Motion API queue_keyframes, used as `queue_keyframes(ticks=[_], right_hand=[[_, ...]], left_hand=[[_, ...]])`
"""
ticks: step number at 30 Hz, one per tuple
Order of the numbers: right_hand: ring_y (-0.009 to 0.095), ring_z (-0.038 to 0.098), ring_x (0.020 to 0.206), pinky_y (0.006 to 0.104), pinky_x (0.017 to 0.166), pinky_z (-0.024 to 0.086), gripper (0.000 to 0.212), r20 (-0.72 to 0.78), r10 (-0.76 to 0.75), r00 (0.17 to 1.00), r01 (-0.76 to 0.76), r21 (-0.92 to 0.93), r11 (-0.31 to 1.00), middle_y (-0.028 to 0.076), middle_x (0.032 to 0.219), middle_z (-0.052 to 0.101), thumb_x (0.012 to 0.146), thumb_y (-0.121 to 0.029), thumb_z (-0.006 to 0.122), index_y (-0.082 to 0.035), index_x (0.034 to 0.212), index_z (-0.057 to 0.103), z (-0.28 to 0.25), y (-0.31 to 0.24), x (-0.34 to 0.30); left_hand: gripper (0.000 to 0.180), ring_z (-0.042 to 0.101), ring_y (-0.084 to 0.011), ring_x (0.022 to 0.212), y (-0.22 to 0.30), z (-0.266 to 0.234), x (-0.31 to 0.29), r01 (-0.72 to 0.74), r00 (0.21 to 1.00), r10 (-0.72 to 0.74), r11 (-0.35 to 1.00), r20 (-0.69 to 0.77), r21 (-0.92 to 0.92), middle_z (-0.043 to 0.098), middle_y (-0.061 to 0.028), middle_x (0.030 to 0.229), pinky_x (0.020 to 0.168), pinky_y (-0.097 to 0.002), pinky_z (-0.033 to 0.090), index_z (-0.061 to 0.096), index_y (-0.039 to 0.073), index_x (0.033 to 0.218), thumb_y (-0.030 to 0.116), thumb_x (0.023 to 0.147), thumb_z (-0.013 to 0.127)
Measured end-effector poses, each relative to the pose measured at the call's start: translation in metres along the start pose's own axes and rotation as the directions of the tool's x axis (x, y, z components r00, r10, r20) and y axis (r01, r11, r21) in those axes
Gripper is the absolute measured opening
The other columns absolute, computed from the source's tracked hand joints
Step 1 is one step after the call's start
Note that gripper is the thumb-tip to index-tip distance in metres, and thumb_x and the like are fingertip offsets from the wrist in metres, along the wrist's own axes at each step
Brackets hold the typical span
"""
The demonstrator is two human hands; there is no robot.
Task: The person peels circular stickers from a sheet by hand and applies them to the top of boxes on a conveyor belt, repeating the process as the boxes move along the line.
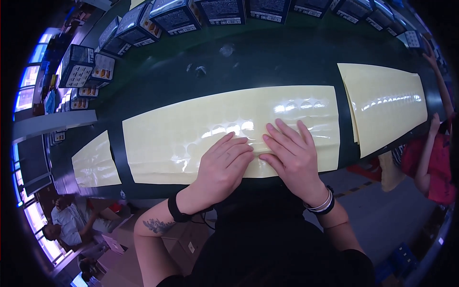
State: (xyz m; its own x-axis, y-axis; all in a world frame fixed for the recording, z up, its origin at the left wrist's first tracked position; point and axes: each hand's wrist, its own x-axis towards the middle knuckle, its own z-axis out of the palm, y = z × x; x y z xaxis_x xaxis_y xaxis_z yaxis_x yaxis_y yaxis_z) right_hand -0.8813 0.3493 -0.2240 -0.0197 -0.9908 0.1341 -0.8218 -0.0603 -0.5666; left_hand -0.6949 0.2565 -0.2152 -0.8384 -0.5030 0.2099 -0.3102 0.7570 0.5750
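A long pale-yellow sheet with rows of clear, glossy round stickers lies across the dark green table in front of me. My left hand rests palm down on its middle, fingers close together and slightly bent, the thumb mostly hidden. Just to the right, my right hand lies on the same sheet with its fingers spread and its thumb toward the left hand. Neither hand visibly lifts anything; whether a sticker is under the fingertips is hidden.
More yellow sheets lie stacked at the right, and another sheet lies at the left. Dark blue boxes line the table's far edge, with more boxes at the far left. A grey metal bar juts in. Another person's arm is at the right.
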Motion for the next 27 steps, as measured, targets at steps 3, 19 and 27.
queue_keyframes(ticks=[3,19,27], right_hand=[[0.027,0.054,0.127,0.0524,0.111,0.032,0.037,-0.011,-0.009,1.000,0.009,0.003,1.000,0.010,0.126,0.064,0.081,-0.024,0.075,-0.004,0.112,0.068,-0.004,0.013,-0.001],[0.026,0.051,0.131,0.0528,0.112,0.030,0.042,-0.019,0.024,1.000,-0.023,0.042,0.999,0.009,0.130,0.063,0.081,-0.026,0.077,-0.005,0.116,0.067,-0.010,0.019,-0.011],[0.026,0.051,0.131,0.0530,0.113,0.029,0.043,0.001,0.030,1.000,-0.030,0.032,0.999,0.009,0.130,0.063,0.080,-0.026,0.076,-0.005,0.116,0.067,-0.009,0.015,-0.011]], left_hand=[[0.013,0.064,-0.0287,0.106,0.007,-0.025,0.030,0.170,0.975,-0.136,0.966,0.175,-0.194,0.068,-0.0098,0.104,0.102,-0.0438,0.047,0.065,0.002,0.088,-0.001,0.077,0.072],[0.015,0.064,-0.0293,0.083,-0.115,-0.054,0.253,-0.084,0.994,0.082,0.996,-0.078,-0.016,0.066,-0.0158,0.098,0.073,-0.0348,0.051,0.062,0.000,0.091,0.006,0.081,0.071],[0.022,0.067,-0.0303,0.081,-0.141,-0.045,0.241,-0.339,0.855,0.436,0.881,-0.283,0.331,0.068,-0.0127,0.101,0.070,-0.0367,0.053,0.067,0.004,0.100,0.009,0.079,0.073]])
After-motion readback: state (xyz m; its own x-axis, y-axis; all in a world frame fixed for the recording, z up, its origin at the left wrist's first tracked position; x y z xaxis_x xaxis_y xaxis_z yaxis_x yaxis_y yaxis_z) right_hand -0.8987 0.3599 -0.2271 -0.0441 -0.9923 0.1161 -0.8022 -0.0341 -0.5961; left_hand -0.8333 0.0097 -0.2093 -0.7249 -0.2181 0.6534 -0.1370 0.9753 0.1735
